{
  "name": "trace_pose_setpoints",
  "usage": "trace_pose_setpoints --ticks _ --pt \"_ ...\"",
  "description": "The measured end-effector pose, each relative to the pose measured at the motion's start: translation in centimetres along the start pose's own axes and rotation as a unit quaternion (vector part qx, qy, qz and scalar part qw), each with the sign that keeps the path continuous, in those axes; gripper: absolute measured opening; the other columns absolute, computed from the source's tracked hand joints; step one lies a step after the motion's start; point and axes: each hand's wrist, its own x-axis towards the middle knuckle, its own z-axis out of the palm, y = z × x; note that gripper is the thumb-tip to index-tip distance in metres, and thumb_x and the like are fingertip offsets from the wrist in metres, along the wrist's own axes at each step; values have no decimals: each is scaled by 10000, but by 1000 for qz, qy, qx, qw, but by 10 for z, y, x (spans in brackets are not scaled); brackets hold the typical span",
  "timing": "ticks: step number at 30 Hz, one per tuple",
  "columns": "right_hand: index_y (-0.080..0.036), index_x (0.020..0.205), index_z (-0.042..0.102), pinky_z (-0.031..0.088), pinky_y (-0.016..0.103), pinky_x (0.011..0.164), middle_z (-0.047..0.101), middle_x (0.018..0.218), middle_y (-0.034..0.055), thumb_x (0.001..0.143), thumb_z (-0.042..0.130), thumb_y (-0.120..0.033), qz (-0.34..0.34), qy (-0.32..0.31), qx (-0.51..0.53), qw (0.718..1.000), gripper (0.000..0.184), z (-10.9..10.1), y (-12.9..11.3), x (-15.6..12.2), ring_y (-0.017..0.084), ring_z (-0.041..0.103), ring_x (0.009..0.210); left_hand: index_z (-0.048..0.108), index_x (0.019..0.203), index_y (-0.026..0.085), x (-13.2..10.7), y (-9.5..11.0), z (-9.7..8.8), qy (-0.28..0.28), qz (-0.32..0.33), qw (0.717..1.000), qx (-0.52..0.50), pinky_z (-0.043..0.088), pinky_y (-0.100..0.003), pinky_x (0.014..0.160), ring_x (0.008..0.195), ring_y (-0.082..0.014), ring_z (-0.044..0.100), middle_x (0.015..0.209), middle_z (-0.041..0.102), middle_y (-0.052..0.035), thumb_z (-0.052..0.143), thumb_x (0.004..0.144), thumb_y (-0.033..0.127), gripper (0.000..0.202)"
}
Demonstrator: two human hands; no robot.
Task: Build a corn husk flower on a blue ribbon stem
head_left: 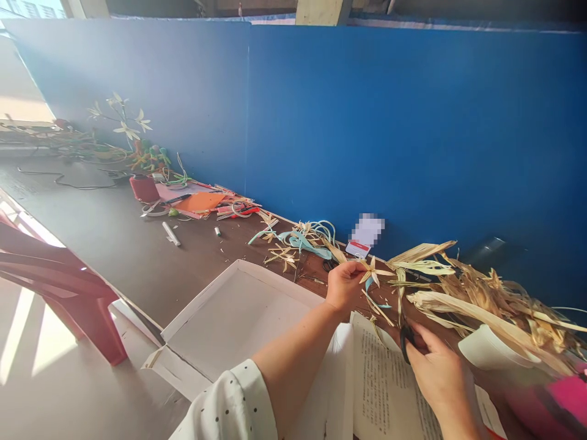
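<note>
My left hand (345,285) pinches a small straw-coloured leaf flower (373,272) with thin strips hanging below it, held above the brown table (114,244). My right hand (438,366) is closed round black scissors (406,339), whose blades point up toward the flower's strips. Both hands hover over a printed paper sheet (383,385). A heap of dried leaves (477,296) lies just right of the flower.
A shallow white cardboard tray (229,318) lies to the left of my arm. Along the blue partition (367,122) lie leaf scraps, light blue strips (302,241), orange paper (199,201), a red cup (144,188) and finished flowers (126,125). A red plastic chair (64,287) stands at left.
</note>
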Motion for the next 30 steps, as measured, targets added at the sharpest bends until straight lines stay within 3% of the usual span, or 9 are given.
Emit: trace_pose_setpoints --ticks 4,14,23,30 --pt "-261 978 637 428 304 580 717 818 36 669 593 -523 -3 -43 -14 999 408 10 8 4 238 653 721 684 754 147 0 -1 0 -17 -9 1000 -21 449 -198 652 688 -110 571 738 658 -14 681 703 278 141" --pt "-239 921 529 444 332 650 700 861 67 592 677 -490 -9 -70 21 997 439 28 16 3 259 659 803 690 766 157 -1 -8 -1 -13 2 996 86 451 -192 623 670 -104 572 725 659 -3 641 715 210 88" --pt "-236 893 555 437 351 631 706 860 64 651 590 -532 11 -80 -71 994 384 11 -11 -1 284 657 794 686 736 177 -4 0 -2 -11 57 981 185 452 -210 692 716 -108 567 756 650 2 652 710 181 43" --pt "-274 799 612 408 306 586 698 749 38 691 585 -487 -29 -55 -118 991 241 7 -9 9 235 651 704 685 771 172 -3 -7 -3 -15 49 983 178 439 -217 666 687 -105 533 745 628 4 673 719 242 89"
